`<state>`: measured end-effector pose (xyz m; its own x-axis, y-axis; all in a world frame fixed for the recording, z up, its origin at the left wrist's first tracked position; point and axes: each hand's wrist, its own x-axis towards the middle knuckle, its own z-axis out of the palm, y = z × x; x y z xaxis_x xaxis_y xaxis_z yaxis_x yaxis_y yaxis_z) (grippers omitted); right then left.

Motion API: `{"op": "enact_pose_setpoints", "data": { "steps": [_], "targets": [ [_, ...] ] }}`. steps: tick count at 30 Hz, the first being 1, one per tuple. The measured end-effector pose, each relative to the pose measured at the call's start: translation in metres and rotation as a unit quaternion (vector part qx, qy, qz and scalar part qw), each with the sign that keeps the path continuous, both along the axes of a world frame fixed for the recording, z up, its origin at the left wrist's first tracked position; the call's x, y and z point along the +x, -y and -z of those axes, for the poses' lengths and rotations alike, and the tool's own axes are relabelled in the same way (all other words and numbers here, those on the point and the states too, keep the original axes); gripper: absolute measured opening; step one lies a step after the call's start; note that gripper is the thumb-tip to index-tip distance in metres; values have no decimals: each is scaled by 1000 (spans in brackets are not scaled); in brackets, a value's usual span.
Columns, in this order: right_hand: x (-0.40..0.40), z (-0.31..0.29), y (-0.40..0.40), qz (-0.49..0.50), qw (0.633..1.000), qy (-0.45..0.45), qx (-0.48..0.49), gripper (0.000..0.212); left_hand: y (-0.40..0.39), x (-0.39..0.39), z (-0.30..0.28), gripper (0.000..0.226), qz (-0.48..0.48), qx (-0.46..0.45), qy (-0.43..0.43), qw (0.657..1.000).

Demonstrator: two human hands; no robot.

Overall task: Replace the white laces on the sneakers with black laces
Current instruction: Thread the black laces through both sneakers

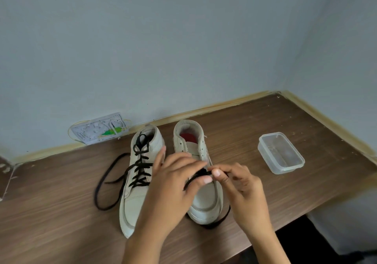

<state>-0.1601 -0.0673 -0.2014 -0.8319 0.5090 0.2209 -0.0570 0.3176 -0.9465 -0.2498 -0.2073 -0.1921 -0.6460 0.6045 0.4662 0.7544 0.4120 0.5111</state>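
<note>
Two off-white high-top sneakers stand side by side on the wooden table, toes toward me. The left sneaker (136, 192) is threaded with a black lace (140, 170) whose long loose ends trail on the table to its left. The right sneaker (206, 200) has empty upper eyelets and a red insole. Over its lower eyelets, my left hand (173, 184) and my right hand (242, 184) pinch a second black lace (202, 172); one end of it runs round the toe on the right. No white laces are in view.
An empty clear plastic container (280, 152) sits to the right of the sneakers. A grey wall plate (100, 128) with yellow and green wires is at the back left. The table (61, 223) meets the walls at the back and right; its front edge drops off at lower right.
</note>
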Motion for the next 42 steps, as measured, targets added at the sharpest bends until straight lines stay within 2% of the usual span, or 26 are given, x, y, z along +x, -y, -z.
{"op": "enact_pose_setpoints", "data": {
  "steps": [3,6,9,13,15,17,19,21,23,27,30,34,39,42],
  "targets": [
    [-2,-2,8,-35,997,-24,-72,13,-5,0,1,26,-15,10,-18,1000],
    [-3,-2,4,-11,988,-52,-143,12,7,-8,3,23,-79,20,-15,997],
    [-1,-2,-8,34,984,-64,-163,10,23,-13,2,24,-194,14,-7,981],
    [2,1,-17,68,984,-62,-151,11,35,-12,-3,12,-355,-2,-5,935],
    [4,4,-17,65,992,-42,-104,14,37,-13,-3,18,-339,-8,-15,941],
    [2,7,-14,43,998,-25,-39,17,31,-13,-4,37,-244,-21,-10,969],
    [-1,8,-7,1,1000,-16,10,15,17,-6,-8,42,-138,-31,13,990],
    [-4,8,0,-31,999,-27,-7,11,2,4,-5,38,-68,-35,28,997],
    [-4,6,5,-42,998,-38,-35,9,-6,9,0,35,-37,-32,29,998],
    [-4,6,1,-27,999,-19,-27,10,3,-1,2,9,-77,-30,-14,997],
    [-5,10,-7,5,999,20,26,15,15,-5,2,12,-142,-54,-20,988],
    [-4,12,-10,14,998,69,-1,13,24,-7,6,11,-221,-66,6,973],
    [-4,14,-16,0,995,96,-40,6,31,-10,3,12,-267,-75,35,960],
    [-2,16,-24,42,995,76,-47,19,36,-11,1,9,-274,-73,23,959]
  ]
}}
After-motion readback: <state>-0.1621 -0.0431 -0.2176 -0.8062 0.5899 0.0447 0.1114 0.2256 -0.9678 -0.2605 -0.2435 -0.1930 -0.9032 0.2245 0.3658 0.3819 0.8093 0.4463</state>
